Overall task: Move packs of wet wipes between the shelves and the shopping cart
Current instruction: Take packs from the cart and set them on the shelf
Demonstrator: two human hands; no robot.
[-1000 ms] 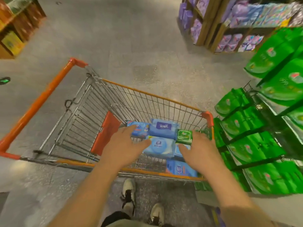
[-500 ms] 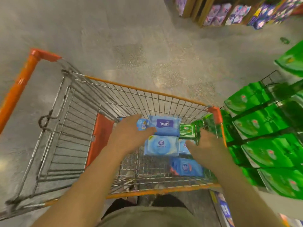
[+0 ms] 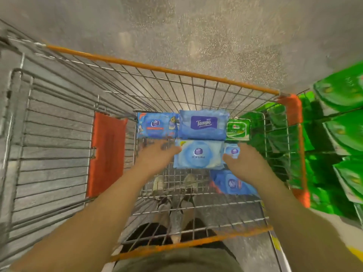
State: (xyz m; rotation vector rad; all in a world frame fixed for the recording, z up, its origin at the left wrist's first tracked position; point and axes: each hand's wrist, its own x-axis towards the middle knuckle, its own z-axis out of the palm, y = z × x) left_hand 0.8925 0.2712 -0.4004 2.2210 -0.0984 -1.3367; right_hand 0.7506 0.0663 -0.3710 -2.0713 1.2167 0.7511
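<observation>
Left hand (image 3: 157, 154) and right hand (image 3: 244, 163), both spread, flank the round-lidded pack (image 3: 198, 154) on the cart (image 3: 163, 70) floor (best squeezed evenly at both ends before lifting).

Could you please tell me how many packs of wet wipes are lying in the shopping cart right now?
6: character-print pack, Tempo pack and green pack in the far row; round-lid pack and small pack in the middle; blue pack nearest. Others may be hidden.

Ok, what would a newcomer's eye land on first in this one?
Two bare hands, left and right, reach down into an orange-trimmed wire shopping cart at either side of a pale blue wipes pack. Behind it lies a blue Tempo pack. Bright green packs fill shelves at right.
</observation>
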